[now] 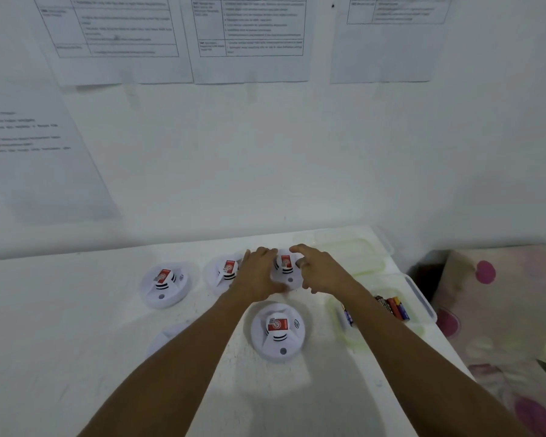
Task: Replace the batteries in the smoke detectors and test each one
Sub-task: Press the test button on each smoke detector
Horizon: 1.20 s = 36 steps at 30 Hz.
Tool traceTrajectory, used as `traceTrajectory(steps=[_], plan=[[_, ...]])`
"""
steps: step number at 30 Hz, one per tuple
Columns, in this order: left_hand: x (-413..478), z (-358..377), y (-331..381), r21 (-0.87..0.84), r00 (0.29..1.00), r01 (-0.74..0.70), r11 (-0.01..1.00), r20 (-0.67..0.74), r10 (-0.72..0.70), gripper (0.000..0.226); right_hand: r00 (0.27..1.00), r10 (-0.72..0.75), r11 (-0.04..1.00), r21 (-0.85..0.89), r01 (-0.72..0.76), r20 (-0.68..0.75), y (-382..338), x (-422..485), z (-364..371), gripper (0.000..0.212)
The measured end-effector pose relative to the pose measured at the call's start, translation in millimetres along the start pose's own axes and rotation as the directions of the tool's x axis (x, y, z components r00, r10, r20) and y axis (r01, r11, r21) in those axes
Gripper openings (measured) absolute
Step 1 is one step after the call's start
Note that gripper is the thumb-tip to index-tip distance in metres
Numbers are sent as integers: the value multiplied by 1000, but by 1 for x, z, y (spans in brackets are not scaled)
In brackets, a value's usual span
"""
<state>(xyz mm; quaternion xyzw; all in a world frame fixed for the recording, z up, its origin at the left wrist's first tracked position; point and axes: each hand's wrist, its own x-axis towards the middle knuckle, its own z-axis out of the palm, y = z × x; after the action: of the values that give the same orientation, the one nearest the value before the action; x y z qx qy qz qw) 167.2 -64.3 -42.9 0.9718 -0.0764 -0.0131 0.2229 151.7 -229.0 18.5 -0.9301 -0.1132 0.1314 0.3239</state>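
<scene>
Several white round smoke detectors with red labels lie on a white table [60, 326]. My two hands flank the far right smoke detector [287, 269]. My left hand [259, 274] wraps its left rim, fingers at the far edge and thumb at the near edge. My right hand [317, 269] hovers at its right side with curled, spread fingers and holds nothing. Other detectors sit at the far left [164, 287], at the far middle [223, 272] and in the near middle [279, 334]. One more detector [167, 339] is mostly hidden under my left forearm.
A clear plastic tub [423, 298] with several batteries [397, 307] stands at the table's right edge, partly behind my right forearm. Another clear container or lid [353, 247] lies at the back right. Printed sheets [249, 36] hang on the wall. Pink-spotted fabric [492, 310] lies right of the table.
</scene>
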Motion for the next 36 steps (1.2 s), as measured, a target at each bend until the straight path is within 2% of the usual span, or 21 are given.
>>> traceTrajectory(steps=[3, 5, 8, 10, 12, 14, 18, 21, 25, 28, 32, 36], plan=[[-9, -3, -5, -196, 998, -19, 981, -59, 7, 70, 999, -15, 995, 100, 19, -36, 2, -1, -1, 48], [-15, -9, -8, -252, 990, -67, 965, -137, 33, 69, 995, -34, 988, 145, 46, -89, 1, -1, -1, 44], [-29, -22, -8, -356, 968, -143, 923, -246, 56, 80, 976, -47, 981, 173, 85, -214, -2, -1, -3, 37], [-38, -28, -8, -405, 952, -194, 893, -298, 71, 85, 965, -26, 968, 234, 89, -260, -4, -3, -1, 41], [-46, -34, -8, -466, 943, -220, 857, -325, 65, 84, 976, 4, 911, 404, 86, -216, -7, -6, 1, 41], [-55, -40, -7, -517, 933, -229, 825, -357, 35, 81, 991, -4, 787, 612, 84, -132, -10, -11, 4, 37], [-75, -54, -2, -697, 946, -189, 692, -319, -62, 88, 992, -91, 665, 737, 122, -82, -20, -26, 6, 55], [-86, -60, 2, -698, 948, -198, 688, -316, -47, 94, 990, -109, 621, 772, 139, -91, -26, -35, 13, 66], [-101, -62, 2, -709, 950, -196, 678, -309, -48, 89, 977, -142, 660, 721, 211, -156, -32, -44, 21, 69], [-113, -69, 2, -791, 968, -171, 587, -246, -51, 73, 969, -160, 699, 672, 245, -186, -32, -52, 24, 69], [-126, -75, 2, -866, 982, -152, 476, -188, -29, 59, 964, -164, 678, 686, 264, -209, -34, -65, 29, 69], [-133, -73, 2, -886, 977, -152, 438, -203, -71, 52, 961, -148, 682, 680, 269, -232, -37, -73, 33, 70]])
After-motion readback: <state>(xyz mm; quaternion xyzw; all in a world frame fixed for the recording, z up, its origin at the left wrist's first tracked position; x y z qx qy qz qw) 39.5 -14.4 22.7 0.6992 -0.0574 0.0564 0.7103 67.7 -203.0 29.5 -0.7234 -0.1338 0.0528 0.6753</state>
